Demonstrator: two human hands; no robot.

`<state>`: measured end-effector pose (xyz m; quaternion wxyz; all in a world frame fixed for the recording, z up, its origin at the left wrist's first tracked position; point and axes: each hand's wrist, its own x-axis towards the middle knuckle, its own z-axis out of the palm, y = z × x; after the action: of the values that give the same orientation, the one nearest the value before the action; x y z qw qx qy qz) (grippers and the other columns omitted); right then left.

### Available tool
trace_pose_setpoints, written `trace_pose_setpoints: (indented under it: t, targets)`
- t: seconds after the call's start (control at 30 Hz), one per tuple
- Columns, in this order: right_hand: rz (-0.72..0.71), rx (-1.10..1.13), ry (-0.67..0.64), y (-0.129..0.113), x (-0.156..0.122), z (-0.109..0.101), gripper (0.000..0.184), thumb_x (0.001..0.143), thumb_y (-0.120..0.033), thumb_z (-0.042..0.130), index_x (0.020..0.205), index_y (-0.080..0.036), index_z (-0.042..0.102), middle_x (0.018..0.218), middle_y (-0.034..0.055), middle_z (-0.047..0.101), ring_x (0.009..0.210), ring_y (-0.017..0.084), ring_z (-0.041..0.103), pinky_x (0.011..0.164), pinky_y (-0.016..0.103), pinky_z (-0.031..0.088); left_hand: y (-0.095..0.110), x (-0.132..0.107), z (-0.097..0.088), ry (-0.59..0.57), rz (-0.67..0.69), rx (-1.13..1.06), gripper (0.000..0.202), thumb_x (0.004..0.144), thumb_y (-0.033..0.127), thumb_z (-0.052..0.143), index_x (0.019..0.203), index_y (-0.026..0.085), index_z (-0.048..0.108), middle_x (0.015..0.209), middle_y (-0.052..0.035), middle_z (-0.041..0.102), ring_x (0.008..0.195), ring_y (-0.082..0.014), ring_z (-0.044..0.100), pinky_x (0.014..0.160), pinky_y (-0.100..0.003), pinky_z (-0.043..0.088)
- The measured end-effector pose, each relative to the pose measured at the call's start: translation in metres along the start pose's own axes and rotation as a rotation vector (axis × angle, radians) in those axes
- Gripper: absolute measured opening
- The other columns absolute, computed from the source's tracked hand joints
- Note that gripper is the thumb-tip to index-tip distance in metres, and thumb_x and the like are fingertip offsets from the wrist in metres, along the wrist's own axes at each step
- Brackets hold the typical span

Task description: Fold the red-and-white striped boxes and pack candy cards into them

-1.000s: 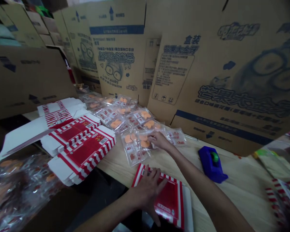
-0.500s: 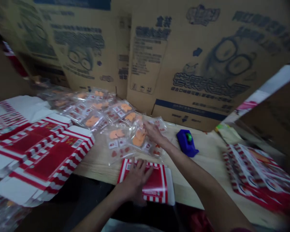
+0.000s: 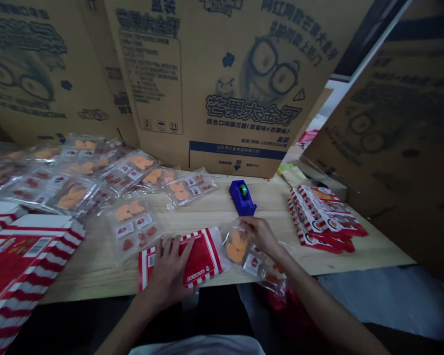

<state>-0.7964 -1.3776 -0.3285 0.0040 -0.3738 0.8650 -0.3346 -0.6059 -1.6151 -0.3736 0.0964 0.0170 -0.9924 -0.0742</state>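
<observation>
Wooden tabletop [image 3: 96, 276]; left hand [image 3: 166, 271] spread wide on a red-striped carton [image 3: 203, 259]; right hand [image 3: 261, 236] pinching a clear packet of orange sweets [image 3: 237, 251] near the edge, slippery film risking a drop.

Dim, even indoor light, soft shadows, and wide-angle bending toward the frame edges.
</observation>
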Motion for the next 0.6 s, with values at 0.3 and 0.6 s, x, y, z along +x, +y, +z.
trace_pose_setpoints:
  t: [0.3, 0.6]
  targets:
    - [0.000, 0.217, -0.206, -0.013, -0.021, 0.043, 0.028, 0.089, -0.027, 0.048, 0.104, -0.024, 0.071, 0.138, 0.0111, 0.053, 0.130, 0.030, 0.043, 0.110, 0.060, 0.020, 0.001, 0.004, 0.006, -0.120, 0.037, 0.019, 0.109, 0.046, 0.047, 0.076, 0.143, 0.014, 0.040, 0.139, -0.0248, 0.042, 0.127, -0.0450, 0.036, 0.109, -0.062, 0.014]
    - [0.360, 0.374, 0.313, 0.032, -0.049, 0.020, 0.030, 0.081, -0.040, 0.059, 0.103, -0.019, 0.064, 0.094, 0.0102, 0.071, 0.087, 0.026, 0.067, 0.078, 0.040, 0.054, 0.004, 0.008, 0.001, -0.183, 0.052, -0.026, 0.116, 0.043, 0.054, 0.078, 0.144, 0.013, 0.037, 0.143, -0.0278, 0.037, 0.129, -0.0460, 0.033, 0.107, -0.061, 0.017]
